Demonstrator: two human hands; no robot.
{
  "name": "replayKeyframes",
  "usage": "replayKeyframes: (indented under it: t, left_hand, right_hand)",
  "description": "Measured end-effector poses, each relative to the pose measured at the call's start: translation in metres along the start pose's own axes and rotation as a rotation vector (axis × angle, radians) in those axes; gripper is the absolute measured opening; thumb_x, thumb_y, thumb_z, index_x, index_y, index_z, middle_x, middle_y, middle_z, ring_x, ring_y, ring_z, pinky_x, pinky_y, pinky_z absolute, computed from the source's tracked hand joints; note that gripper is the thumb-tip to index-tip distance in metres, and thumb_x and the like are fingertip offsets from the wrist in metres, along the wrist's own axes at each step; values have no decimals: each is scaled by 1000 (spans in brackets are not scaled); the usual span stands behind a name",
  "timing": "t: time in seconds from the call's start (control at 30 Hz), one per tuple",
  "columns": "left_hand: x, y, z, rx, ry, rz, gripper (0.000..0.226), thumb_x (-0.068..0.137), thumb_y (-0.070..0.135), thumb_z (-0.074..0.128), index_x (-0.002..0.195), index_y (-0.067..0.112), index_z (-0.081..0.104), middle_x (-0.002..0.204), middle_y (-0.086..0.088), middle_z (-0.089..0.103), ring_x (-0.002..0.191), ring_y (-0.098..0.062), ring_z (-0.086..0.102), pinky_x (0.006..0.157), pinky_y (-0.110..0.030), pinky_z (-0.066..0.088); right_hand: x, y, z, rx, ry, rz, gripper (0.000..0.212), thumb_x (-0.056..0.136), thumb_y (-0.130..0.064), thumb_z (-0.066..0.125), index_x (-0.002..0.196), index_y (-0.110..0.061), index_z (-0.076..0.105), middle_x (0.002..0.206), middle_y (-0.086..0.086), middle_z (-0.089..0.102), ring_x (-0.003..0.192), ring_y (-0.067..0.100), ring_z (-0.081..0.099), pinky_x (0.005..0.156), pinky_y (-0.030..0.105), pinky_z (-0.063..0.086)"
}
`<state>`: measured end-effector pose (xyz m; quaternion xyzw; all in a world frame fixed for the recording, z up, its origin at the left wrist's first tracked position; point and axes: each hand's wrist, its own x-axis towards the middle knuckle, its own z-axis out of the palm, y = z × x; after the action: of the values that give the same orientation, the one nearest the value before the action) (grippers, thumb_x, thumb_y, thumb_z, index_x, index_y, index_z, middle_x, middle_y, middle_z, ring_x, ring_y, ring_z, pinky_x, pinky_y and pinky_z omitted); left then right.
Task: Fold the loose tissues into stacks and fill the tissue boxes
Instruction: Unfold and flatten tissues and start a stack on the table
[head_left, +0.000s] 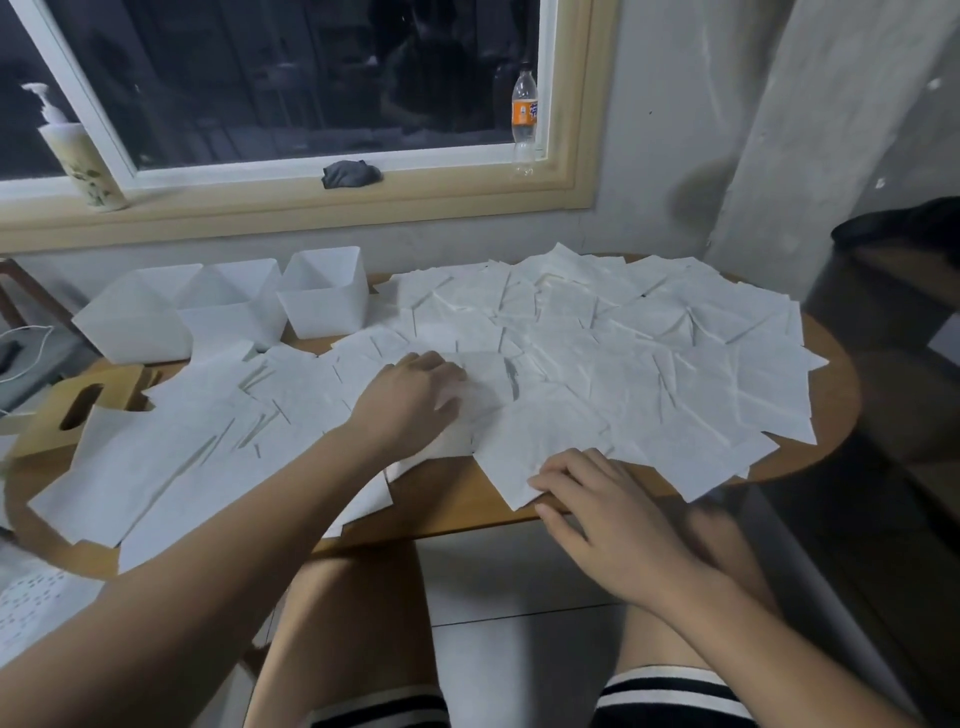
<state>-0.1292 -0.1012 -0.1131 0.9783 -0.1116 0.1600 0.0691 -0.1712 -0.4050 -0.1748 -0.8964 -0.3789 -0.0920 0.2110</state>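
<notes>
Loose tissues (623, 364) blanket the tabletop (457, 501), and three white tissue boxes (322, 306) stand at its far left. The left hand (415, 395) reaches forward, palm down on the sheets; its grip is too blurred to tell. The right hand (597, 514) sits at the near edge, its narrow grip pinching the near tissue (561, 447) by a corner.

On the table (462, 501) loose tissues (597, 364) spread over most of it, three boxes (323, 304) in a row at far left, slotted lid (78, 402) nearer at the left edge, bottle (524, 117) on the sill (415, 200) behind.
</notes>
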Motion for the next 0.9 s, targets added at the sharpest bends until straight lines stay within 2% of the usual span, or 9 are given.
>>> replayKeyframes:
  t: [0.17, 0.3, 0.47, 0.57, 0.67, 0.73, 0.83, 0.9]
  left_hand:
    - [-23, 20, -3, 3, 62, 33, 34, 100, 36, 68, 133, 30, 69, 136, 6, 65, 121, -23, 58, 98, -40, 51]
    - [-43, 49, 4, -91, 54, 50, 34, 96, 45, 63, 127, 32, 70, 128, 10, 66, 113, -18, 59, 91, -34, 49]
    - [-64, 83, 24, -148, -14, 146, 51, 95, 68, 54, 123, 29, 71, 115, 9, 66, 100, -17, 59, 80, -35, 50]
    - [-64, 85, 27, -152, -2, 106, 42, 92, 54, 51, 115, 26, 72, 107, 7, 66, 95, -21, 60, 76, -37, 51]
    - [-54, 82, 23, -89, -43, 114, 25, 88, 32, 53, 102, 21, 72, 93, 1, 65, 85, -28, 62, 73, -42, 51]
    - [-46, 81, 17, -78, -57, 106, 18, 87, 24, 56, 97, 20, 70, 89, -1, 66, 80, -30, 64, 70, -42, 52]
    - [-32, 76, -1, -202, -74, 42, 11, 90, 30, 62, 97, 25, 70, 91, 5, 68, 83, -21, 65, 72, -41, 56]
    - [-19, 68, -13, -287, -52, 10, 7, 91, 25, 72, 97, 27, 73, 93, 10, 71, 85, -13, 66, 77, -40, 60]
  right_hand:
    - [-6, -4, -3, 3, 13, -7, 33, 104, -35, 58, 135, -26, 64, 136, -13, 52, 125, 10, 51, 105, 28, 46]
    - [-9, -1, -7, -63, 20, -11, 38, 101, -39, 62, 137, -29, 62, 143, -11, 52, 131, 12, 50, 109, 29, 41]
    - [-15, 2, -7, -76, 43, 9, 44, 96, -33, 68, 140, -27, 61, 140, -10, 53, 129, 13, 51, 108, 31, 41]
    - [-17, 2, -9, -76, 69, 36, 46, 96, -35, 68, 141, -28, 61, 142, -11, 51, 131, 11, 49, 107, 25, 35]
    - [-16, 2, -12, -63, 83, 56, 47, 95, -36, 71, 141, -30, 61, 142, -14, 51, 132, 11, 49, 106, 25, 36]
    - [-16, 1, -14, -49, 103, 64, 49, 95, -36, 72, 142, -29, 60, 143, -14, 51, 132, 10, 49, 105, 25, 36]
    - [-13, -1, -17, 3, 184, 93, 54, 95, -32, 73, 146, -24, 57, 148, -9, 49, 136, 13, 49, 111, 33, 41]
    - [-12, -1, -20, 15, 249, 121, 55, 96, -26, 74, 148, -20, 56, 152, -5, 48, 139, 16, 48, 113, 35, 41]
